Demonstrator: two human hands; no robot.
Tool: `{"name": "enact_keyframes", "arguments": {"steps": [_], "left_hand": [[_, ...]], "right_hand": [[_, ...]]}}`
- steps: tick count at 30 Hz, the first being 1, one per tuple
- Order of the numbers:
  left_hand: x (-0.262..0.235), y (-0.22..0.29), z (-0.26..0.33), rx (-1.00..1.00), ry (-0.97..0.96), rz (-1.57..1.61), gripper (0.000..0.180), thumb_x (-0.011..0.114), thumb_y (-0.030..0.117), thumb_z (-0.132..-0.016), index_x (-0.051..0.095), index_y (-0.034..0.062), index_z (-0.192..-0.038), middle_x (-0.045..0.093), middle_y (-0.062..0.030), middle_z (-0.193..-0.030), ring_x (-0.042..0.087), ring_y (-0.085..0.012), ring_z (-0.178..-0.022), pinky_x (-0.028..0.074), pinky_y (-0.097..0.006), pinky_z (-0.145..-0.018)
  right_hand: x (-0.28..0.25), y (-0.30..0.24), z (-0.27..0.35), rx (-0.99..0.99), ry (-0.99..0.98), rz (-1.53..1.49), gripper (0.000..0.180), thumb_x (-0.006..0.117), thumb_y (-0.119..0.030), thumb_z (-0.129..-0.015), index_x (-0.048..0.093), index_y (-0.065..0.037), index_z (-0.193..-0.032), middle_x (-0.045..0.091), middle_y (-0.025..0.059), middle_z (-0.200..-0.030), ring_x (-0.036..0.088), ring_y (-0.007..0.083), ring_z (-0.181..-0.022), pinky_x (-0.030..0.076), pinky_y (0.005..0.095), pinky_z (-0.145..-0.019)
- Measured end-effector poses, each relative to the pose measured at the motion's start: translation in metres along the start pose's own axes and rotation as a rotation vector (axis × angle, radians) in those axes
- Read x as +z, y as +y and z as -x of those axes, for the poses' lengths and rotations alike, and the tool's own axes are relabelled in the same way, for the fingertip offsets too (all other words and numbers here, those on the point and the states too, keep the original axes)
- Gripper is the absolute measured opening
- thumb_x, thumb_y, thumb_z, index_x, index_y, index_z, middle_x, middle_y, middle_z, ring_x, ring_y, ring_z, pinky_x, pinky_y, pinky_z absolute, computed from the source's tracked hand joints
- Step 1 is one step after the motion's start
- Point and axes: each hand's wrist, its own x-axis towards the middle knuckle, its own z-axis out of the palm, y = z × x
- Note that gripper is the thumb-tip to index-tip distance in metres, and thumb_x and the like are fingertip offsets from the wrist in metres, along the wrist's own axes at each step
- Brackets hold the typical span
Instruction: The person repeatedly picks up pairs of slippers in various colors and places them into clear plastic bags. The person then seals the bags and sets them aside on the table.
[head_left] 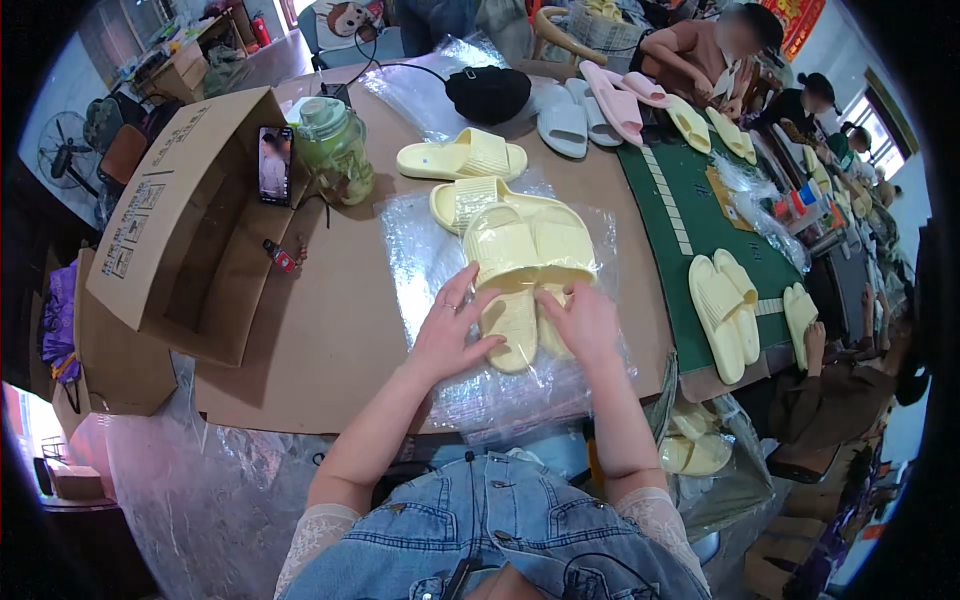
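Observation:
A pair of pale yellow slippers (513, 325) lies side by side in front of me, soles down, apparently inside a clear plastic bag (410, 285). My left hand (452, 325) rests at the left slipper's edge with its fingers spread. On the other side, my right hand (585, 325) lies over the right slipper, thumb and forefinger apart and the other fingers partly hidden. Beneath is a stack of clear bags (500, 405). Just beyond the pair, another yellow slipper (465, 200) lies partly covered by it, and a further yellow slipper (415, 160) lies behind that.
An open cardboard box (165, 220) stands left with a phone (274, 165) against it, beside a green-lidded jar (335, 150) and a small red-black bottle (278, 256). A black cap (488, 95), grey slippers (562, 125) and pink slippers (612, 105) sit behind. Co-workers sit right of the green mat (665, 225).

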Motion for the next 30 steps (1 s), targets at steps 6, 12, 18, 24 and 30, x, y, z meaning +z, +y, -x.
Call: {"name": "enact_keyframes", "arguments": {"steps": [6,12,18,24,30], "left_hand": [[0.001,-0.004,-0.001,0.010,-0.012,0.019,0.070,0.082,0.034,-0.077,0.056,0.0167,-0.139,0.028,-0.0176,-0.161,0.039,-0.0410,-0.138,0.045,-0.048,-0.106],[0.000,-0.001,0.000,-0.014,-0.020,0.029,0.072,0.081,0.035,-0.077,0.055,0.0132,-0.140,0.026,-0.0197,-0.161,0.039,-0.0431,-0.138,0.040,-0.050,-0.110],[0.004,-0.005,0.001,-0.021,-0.029,0.051,0.074,0.081,0.036,-0.077,0.053,0.0135,-0.142,0.026,-0.0198,-0.161,0.037,-0.0428,-0.140,0.038,-0.050,-0.112],[0.008,0.000,0.000,-0.204,-0.058,0.047,0.097,0.078,0.033,-0.080,0.024,0.0063,-0.156,0.027,-0.0295,-0.157,0.045,-0.0459,-0.132,0.042,-0.048,-0.109],[0.015,-0.006,-0.003,-0.369,-0.087,0.167,0.109,0.074,0.046,-0.084,0.011,-0.0060,-0.155,0.031,-0.0348,-0.152,0.047,-0.0486,-0.130,0.040,-0.048,-0.109]], "right_hand": [[0.037,-0.007,-0.004,0.012,0.059,0.017,0.056,0.070,-0.051,-0.087,0.060,0.003,-0.101,0.067,0.0240,-0.080,0.069,0.0400,-0.077,0.055,0.0477,-0.070],[0.036,-0.012,-0.012,-0.139,0.183,-0.015,0.047,0.070,-0.043,-0.088,0.058,0.001,-0.098,0.065,0.0225,-0.090,0.068,0.0401,-0.079,0.054,0.0477,-0.069],[0.053,-0.011,-0.019,-0.042,0.079,-0.042,0.038,0.066,-0.036,-0.091,0.056,0.000,-0.096,0.064,0.0214,-0.089,0.067,0.0402,-0.076,0.054,0.0477,-0.068],[0.058,-0.010,-0.022,-0.118,0.102,-0.105,0.025,0.062,-0.025,-0.092,0.055,-0.001,-0.090,0.064,0.0206,-0.082,0.065,0.0406,-0.071,0.051,0.0513,-0.065],[0.061,-0.005,-0.020,-0.084,0.099,-0.188,0.025,0.063,-0.025,-0.092,0.053,-0.003,-0.091,0.064,0.0196,-0.083,0.065,0.0407,-0.070,0.051,0.0528,-0.064]]}}
